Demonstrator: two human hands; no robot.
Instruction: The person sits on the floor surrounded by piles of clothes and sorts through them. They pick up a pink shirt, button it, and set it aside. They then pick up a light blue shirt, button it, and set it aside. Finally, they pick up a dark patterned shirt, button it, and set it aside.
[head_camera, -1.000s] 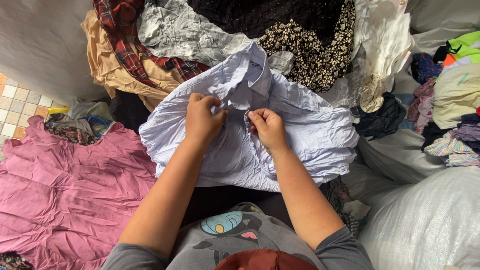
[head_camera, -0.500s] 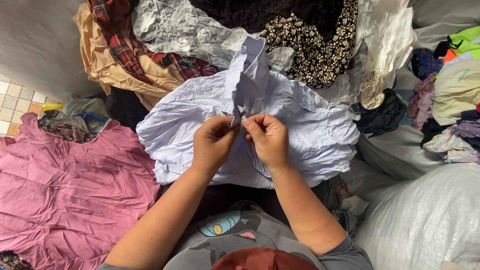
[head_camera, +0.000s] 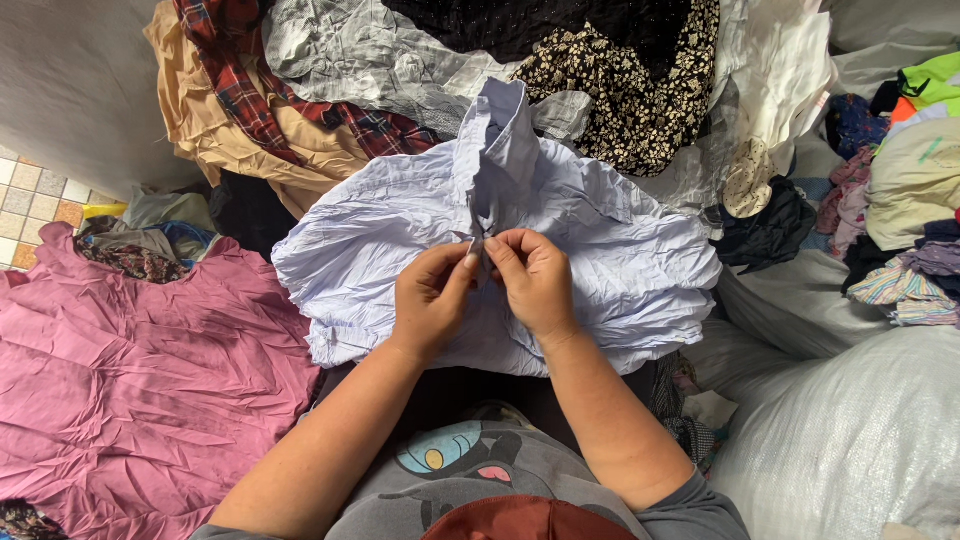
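Observation:
A crumpled pale blue shirt (head_camera: 380, 230) lies spread across my lap, its collar standing up toward the far side. My left hand (head_camera: 432, 297) and my right hand (head_camera: 532, 280) meet at the middle of its front. Both pinch the front placket between thumb and fingertips, just below the collar. The fingertips nearly touch each other. Whether a button sits between them is hidden.
A pink garment (head_camera: 130, 380) lies flat at the left. A heap of clothes sits beyond: a tan piece (head_camera: 215, 130), red plaid (head_camera: 250, 80), grey shirt (head_camera: 350, 50), black floral fabric (head_camera: 620, 90). White woven sacks (head_camera: 850, 430) and more bundled clothes (head_camera: 900, 200) fill the right.
My hands have slid down the shirt front toward me and closed together at the placket. The collar has risen and stands up more.

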